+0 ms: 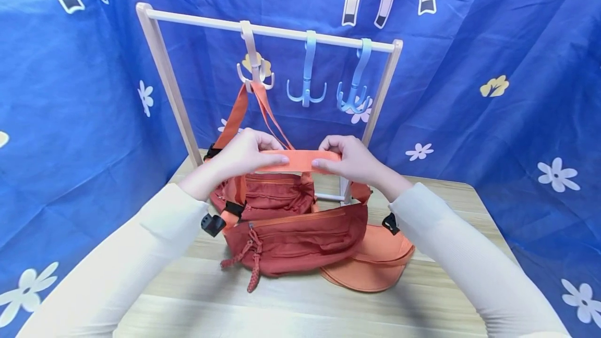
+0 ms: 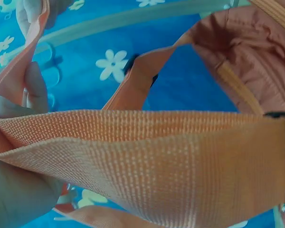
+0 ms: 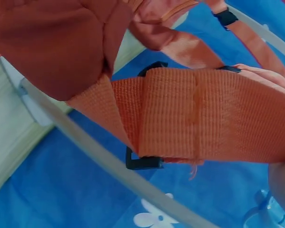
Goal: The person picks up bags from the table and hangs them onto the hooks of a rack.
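Observation:
Between thumbs and fingers, my left hand (image 1: 251,153) and right hand (image 1: 352,158) pinch an orange webbing strap (image 1: 300,160), stretched level between them. It belongs to a dark red waist bag (image 1: 305,241) with braided zip pulls (image 1: 253,252), which hangs low in front, close over the tabletop. In the left wrist view the strap (image 2: 133,166) is doubled into a loop beside the fingers. The right wrist view shows the strap (image 3: 180,114) folded through a black slider (image 3: 145,161). A black buckle (image 1: 213,224) dangles at the bag's left.
Behind, a second red waist bag (image 1: 274,189) hangs by its strap from a beige hook (image 1: 255,74). Two blue hooks (image 1: 307,85) (image 1: 354,93) share the wooden rack's rail (image 1: 197,19). An orange cap (image 1: 371,273) lies on the table (image 1: 446,207), partly under the front bag.

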`<control>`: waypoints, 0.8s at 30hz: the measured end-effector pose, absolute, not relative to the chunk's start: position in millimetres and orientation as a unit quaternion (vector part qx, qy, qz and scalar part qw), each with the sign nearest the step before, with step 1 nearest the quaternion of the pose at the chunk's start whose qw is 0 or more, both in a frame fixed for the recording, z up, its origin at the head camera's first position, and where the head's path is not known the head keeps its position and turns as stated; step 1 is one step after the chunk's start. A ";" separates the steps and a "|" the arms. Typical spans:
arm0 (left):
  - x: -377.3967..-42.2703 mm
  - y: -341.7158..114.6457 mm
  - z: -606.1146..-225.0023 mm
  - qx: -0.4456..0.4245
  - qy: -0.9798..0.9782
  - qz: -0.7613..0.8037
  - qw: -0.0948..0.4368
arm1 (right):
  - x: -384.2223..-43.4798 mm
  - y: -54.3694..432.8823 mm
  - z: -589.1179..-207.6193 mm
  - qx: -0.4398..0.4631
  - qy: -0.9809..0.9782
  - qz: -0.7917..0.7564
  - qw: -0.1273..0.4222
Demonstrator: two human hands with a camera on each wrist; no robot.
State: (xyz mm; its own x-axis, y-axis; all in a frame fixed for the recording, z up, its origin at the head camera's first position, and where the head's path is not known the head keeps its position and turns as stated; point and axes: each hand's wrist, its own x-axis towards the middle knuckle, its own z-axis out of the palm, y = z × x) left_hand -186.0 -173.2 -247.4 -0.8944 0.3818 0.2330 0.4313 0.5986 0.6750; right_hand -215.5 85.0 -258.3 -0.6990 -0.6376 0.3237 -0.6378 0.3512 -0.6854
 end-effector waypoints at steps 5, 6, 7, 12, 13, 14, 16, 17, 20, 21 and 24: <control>-191.0 -178.1 -233.1 -0.192 -0.902 -0.384 0.049 | -216.5 75.0 -247.2 0.364 -0.836 0.408 0.048; -192.3 -178.8 -230.1 -0.188 -0.903 -0.384 0.053 | -216.7 73.0 -245.0 0.359 -0.838 0.408 0.056; -193.9 -179.3 -227.2 -0.183 -0.904 -0.383 0.058 | -216.7 71.1 -242.8 0.355 -0.838 0.409 0.063; -201.9 -181.4 -213.5 -0.170 -0.908 -0.375 0.073 | -216.9 63.8 -233.4 0.337 -0.836 0.426 0.079; -203.3 -181.6 -211.1 -0.167 -0.909 -0.375 0.073 | -216.9 62.8 -231.7 0.333 -0.836 0.429 0.082; -204.7 -181.8 -208.7 -0.166 -0.909 -0.375 0.073 | -217.0 61.9 -229.9 0.328 -0.836 0.431 0.086; -207.0 -181.5 -203.9 -0.164 -0.910 -0.374 0.075 | -217.4 60.4 -226.5 0.318 -0.839 0.433 0.093; -208.0 -181.1 -201.5 -0.163 -0.909 -0.375 0.075 | -217.7 59.8 -224.9 0.312 -0.840 0.432 0.097; -211.3 -178.4 -194.5 -0.158 -0.908 -0.378 0.081 | -219.6 58.8 -220.2 0.300 -0.839 0.438 0.115; -212.5 -177.0 -192.2 -0.157 -0.908 -0.380 0.084 | -220.6 58.5 -219.0 0.296 -0.839 0.440 0.123; -216.2 -172.6 -185.0 -0.146 -0.906 -0.388 0.089 | -224.9 58.0 -215.8 0.280 -0.837 0.447 0.144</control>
